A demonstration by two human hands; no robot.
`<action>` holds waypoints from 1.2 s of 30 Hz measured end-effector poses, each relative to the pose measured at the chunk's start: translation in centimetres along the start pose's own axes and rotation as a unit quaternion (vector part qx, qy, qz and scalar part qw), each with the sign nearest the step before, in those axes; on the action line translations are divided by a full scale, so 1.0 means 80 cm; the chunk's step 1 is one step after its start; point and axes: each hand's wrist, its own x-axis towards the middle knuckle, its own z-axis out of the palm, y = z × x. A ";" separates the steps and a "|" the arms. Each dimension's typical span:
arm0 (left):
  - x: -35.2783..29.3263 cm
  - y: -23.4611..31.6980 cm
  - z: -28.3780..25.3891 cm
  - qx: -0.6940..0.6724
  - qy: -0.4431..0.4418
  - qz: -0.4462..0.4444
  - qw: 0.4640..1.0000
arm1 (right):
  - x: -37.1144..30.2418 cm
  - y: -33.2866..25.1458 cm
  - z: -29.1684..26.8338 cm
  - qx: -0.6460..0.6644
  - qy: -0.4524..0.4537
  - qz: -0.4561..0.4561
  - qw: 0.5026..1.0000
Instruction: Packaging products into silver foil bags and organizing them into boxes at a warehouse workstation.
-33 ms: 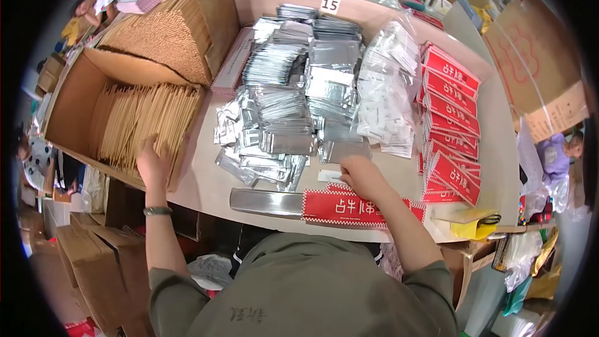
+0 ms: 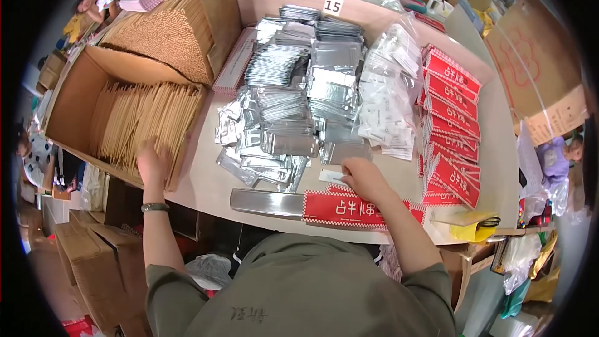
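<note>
My left hand [image 2: 153,161] reaches into an open cardboard box [image 2: 72,97] at the left. Its bent fingers pinch at the near ends of thin wooden skewers [image 2: 134,118]; the fingertips are partly hidden among them. Over the near middle of the table, my right hand [image 2: 364,179] is closed with the fingers curled down. A small white packet [image 2: 331,176] lies by its fingertips; whether they grip it, I cannot tell. Under the right wrist lies a red printed sleeve [image 2: 337,206] with a checkered edge. A flat silver strip [image 2: 265,200] extends from its left end.
Silver foil packets [image 2: 287,112] lie stacked mid-table, beside white packets [image 2: 384,106] in clear plastic. Red sleeves [image 2: 450,109] overlap along the right side. Bundled skewers [image 2: 156,34] stand behind the box. A yellow item [image 2: 474,228] rests at the near right corner. People work beyond the table.
</note>
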 end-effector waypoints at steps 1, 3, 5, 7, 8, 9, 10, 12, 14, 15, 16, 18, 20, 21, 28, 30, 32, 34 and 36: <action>0.002 -0.017 0.003 0.035 -0.056 -0.005 0.998 | -0.002 -0.001 0.005 -0.005 0.004 -0.006 1.000; -0.001 -0.034 0.010 0.052 -0.133 -0.038 0.989 | -0.002 0.007 0.019 -0.064 0.025 0.004 0.998; -0.002 -0.024 0.019 0.046 -0.135 -0.034 0.989 | -0.001 0.012 0.028 -0.073 0.013 0.001 0.997; -0.006 -0.027 0.019 0.047 -0.090 -0.002 0.995 | -0.005 0.000 0.028 -0.093 0.010 0.012 0.995; -0.006 -0.023 0.017 0.059 -0.086 0.011 0.995 | -0.009 -0.002 0.027 -0.100 0.028 0.016 0.994; -0.008 -0.023 0.016 0.052 -0.072 0.017 0.996 | -0.008 -0.004 0.027 -0.101 0.014 0.011 0.995; -0.009 -0.022 0.018 0.045 -0.054 0.006 0.998 | -0.007 -0.006 0.024 -0.101 -0.001 0.009 0.995; -0.005 -0.026 0.022 0.034 -0.028 0.001 0.999 | -0.011 -0.012 0.012 -0.112 0.005 -0.028 0.993; -0.001 -0.033 0.026 0.091 -0.093 0.015 0.991 | -0.007 -0.005 0.014 -0.122 -0.005 -0.074 0.990; 0.000 -0.031 0.026 0.088 -0.090 0.020 0.992 | -0.003 -0.002 0.013 -0.123 0.001 -0.070 0.990; 0.000 -0.030 0.026 0.100 -0.074 0.015 0.992 | 0.000 -0.001 0.014 -0.124 -0.008 -0.080 0.989; -0.001 -0.026 0.025 0.112 -0.058 0.009 0.992 | 0.001 0.000 0.015 -0.126 -0.018 -0.090 0.988; -0.010 -0.017 0.024 0.022 0.137 0.000 0.990 | -0.004 -0.001 0.018 -0.115 -0.031 -0.090 0.989; -0.022 -0.004 0.022 0.021 0.136 0.000 0.990 | -0.007 -0.001 0.018 -0.115 -0.031 -0.089 0.989; -0.211 0.117 0.091 -0.473 0.008 -0.167 0.865 | -0.005 -0.010 0.030 -0.128 0.012 -0.100 0.987; -0.230 0.125 0.094 -0.459 -0.026 -0.169 0.872 | -0.005 -0.005 0.032 -0.110 0.030 -0.098 0.989; -0.214 0.145 0.067 -0.326 -0.069 -0.082 0.939 | -0.007 0.019 0.043 -0.063 0.076 -0.053 0.994; -0.210 0.142 0.064 -0.318 -0.081 -0.079 0.941 | -0.012 0.037 0.043 -0.090 0.135 -0.080 0.983; -0.209 0.150 0.054 -0.303 -0.107 -0.049 0.946 | -0.021 0.026 0.016 -0.057 0.097 0.011 0.994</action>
